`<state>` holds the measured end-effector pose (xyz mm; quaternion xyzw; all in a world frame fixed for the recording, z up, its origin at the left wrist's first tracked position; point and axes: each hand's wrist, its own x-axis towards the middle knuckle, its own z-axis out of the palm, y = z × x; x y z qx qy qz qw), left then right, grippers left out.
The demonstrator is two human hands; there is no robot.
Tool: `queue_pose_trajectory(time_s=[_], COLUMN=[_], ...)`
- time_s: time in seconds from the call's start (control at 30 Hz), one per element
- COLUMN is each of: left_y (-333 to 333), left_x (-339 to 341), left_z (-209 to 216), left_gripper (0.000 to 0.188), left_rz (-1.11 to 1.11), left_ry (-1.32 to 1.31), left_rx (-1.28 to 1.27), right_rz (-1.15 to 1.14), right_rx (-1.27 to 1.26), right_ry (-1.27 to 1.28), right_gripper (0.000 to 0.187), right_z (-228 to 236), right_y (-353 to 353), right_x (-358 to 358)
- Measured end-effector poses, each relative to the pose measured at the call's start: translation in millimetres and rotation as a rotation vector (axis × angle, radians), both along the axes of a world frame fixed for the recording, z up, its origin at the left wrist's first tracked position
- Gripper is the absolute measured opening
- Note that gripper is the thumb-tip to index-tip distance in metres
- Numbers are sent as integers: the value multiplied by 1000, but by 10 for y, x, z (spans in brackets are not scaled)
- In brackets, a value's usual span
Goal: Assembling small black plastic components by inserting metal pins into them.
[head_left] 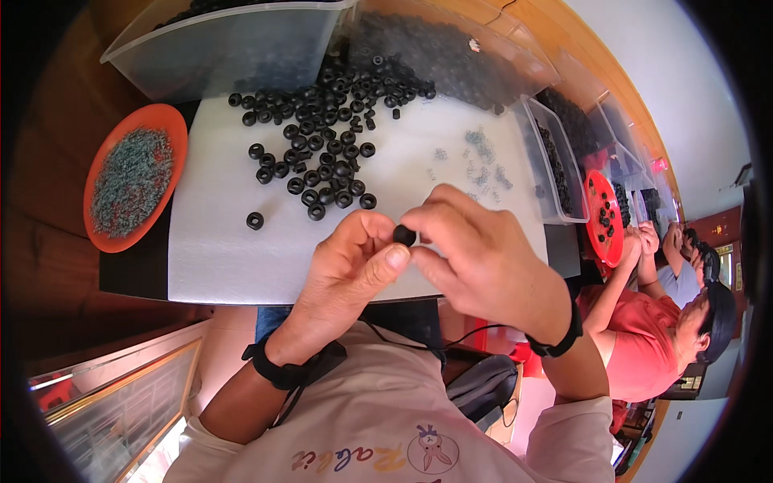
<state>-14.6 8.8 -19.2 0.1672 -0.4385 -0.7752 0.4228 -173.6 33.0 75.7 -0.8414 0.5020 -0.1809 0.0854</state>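
Over the near part of the white tabletop, my left hand (342, 258) pinches a small round black piece (404, 235) between thumb and fingers. My right hand (475, 249) closes on the same piece from the other side, its thumb and index finger at the rim. Fingers hide part of the piece. Beyond my hands lies a spread of loose black ring-shaped pieces (326, 165), piled thicker toward the back. Small thin grey bits (481, 165), perhaps springs, are scattered to the right of the pile.
An orange plate (179, 133) of fine grey bits stands at left. Translucent bins (233, 52) line the back, and a smaller clear box (573, 211) of black pieces stands at right. Farther right, a co-worker in a red shirt (644, 346) works near a red plate (594, 241).
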Motion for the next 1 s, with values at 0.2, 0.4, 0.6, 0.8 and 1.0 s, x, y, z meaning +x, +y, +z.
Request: queue_pose_trajectory(time_s=[0.2,0.4,0.6,0.8,1.0], left_y=[7,22,22,21,44], left_x=[11,23,19,33,37], left_z=[-19,-20,12,8,-11], left_gripper=[22,30,30,29,28], left_rz=[23,31,9,-32,-48], left_ry=[-79,-18,-29,-44,-170], left_rx=[-92,-37,-44,-68,-170], right_rz=[38,102,79,-217,-116], right_rx=[-39,110,233,184,82], right_ry=[-103,-330,-205,-198,134], right_gripper=[33,45,51,19,11], right_z=[-123,-59,-27,-9,-312], right_y=[110,138,203,-187,-584], right_x=[-4,-184,-125,-648,-732])
